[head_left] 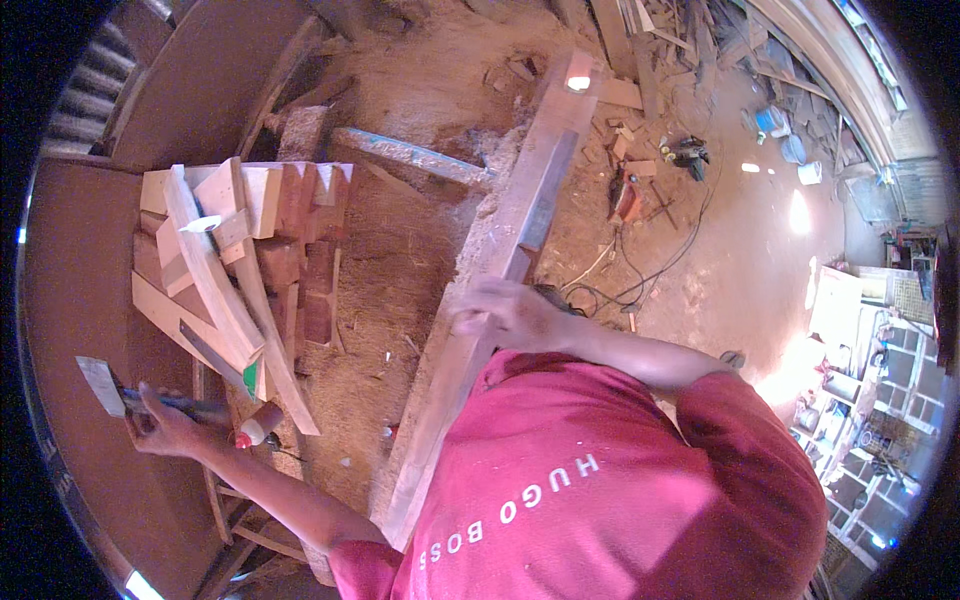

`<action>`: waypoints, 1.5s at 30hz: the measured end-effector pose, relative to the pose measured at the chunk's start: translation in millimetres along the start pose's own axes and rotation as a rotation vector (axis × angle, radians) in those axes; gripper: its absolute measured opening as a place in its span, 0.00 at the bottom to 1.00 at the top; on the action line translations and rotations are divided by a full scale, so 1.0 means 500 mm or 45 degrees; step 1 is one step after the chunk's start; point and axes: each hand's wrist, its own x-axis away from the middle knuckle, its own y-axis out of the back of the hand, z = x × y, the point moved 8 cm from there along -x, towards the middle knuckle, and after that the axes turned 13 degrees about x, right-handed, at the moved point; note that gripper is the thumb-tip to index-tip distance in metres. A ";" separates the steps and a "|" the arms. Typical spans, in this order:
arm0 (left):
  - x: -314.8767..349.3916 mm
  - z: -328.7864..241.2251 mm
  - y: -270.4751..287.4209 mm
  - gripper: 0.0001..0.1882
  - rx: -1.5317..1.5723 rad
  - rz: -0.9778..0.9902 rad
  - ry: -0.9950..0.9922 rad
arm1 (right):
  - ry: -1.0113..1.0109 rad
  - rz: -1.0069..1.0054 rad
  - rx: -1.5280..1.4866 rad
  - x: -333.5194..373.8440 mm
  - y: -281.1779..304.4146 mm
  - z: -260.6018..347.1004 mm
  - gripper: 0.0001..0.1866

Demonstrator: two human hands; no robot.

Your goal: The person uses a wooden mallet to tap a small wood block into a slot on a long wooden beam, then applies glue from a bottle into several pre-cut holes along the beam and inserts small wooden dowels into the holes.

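My left hand (160, 428) is closed around the dark blue handle of a tool with a flat grey blade (100, 384), held out at the far left above a brown board (75, 300). A red and white handle (258, 426) lies just right of that hand. My right hand (508, 314) rests on top of a long wooden beam (535, 200) that runs from my chest up toward the far floor; its fingers curl over the beam's edge. My red shirt hides the beam's near end.
A stack of cut wood pieces and curved strips (240, 250) lies between the hands. Sawdust covers the floor (400, 260). Power tools (625, 200) with cables, offcuts (620, 95) and buckets (770, 122) lie right of the beam. Shelves stand far right.
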 end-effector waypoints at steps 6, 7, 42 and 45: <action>0.445 -0.184 -0.207 0.30 -0.324 0.574 -0.313 | -0.369 0.082 -0.913 -0.126 -0.045 0.101 0.26; 0.547 -0.179 -0.259 0.31 -0.099 0.615 0.149 | -0.404 0.064 -0.991 -0.112 -0.045 0.086 0.25; 1.059 0.058 -0.570 0.22 -0.074 1.243 0.117 | -0.228 -0.016 0.654 0.144 0.241 -0.252 0.18; 1.059 0.041 -0.576 0.22 0.024 1.243 0.162 | -0.417 0.235 0.749 0.151 0.217 -0.323 0.16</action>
